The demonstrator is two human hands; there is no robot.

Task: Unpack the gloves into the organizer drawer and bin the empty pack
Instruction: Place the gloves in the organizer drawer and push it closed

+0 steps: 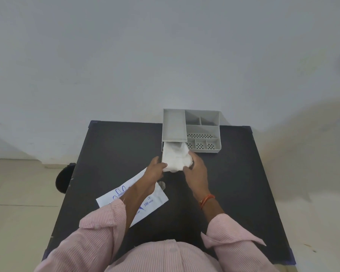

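Both hands pinch the white gloves (pixel 176 158) at the open organizer drawer (pixel 163 152): left hand (pixel 155 169) at their left edge, right hand (pixel 196 167) at their right. Empty pack (pixel 145 205) lies near-left on the worktop (pixel 114 154).

The organizer (pixel 201 130) is sitting at the far edge of the table (pixel 110 146), right of centre. Its drawer (pixel 162 152) is sticking out toward the person from the left part, with the gloves (pixel 176 159) lying in it. The left hand (pixel 155 169) is resting at the gloves' left side, the right hand (pixel 196 169) at their right. The pack (pixel 145 201) is lying flat on the table under the left forearm, nearer the person. A bin (pixel 64 178) is standing on the floor just beside the table's left edge.
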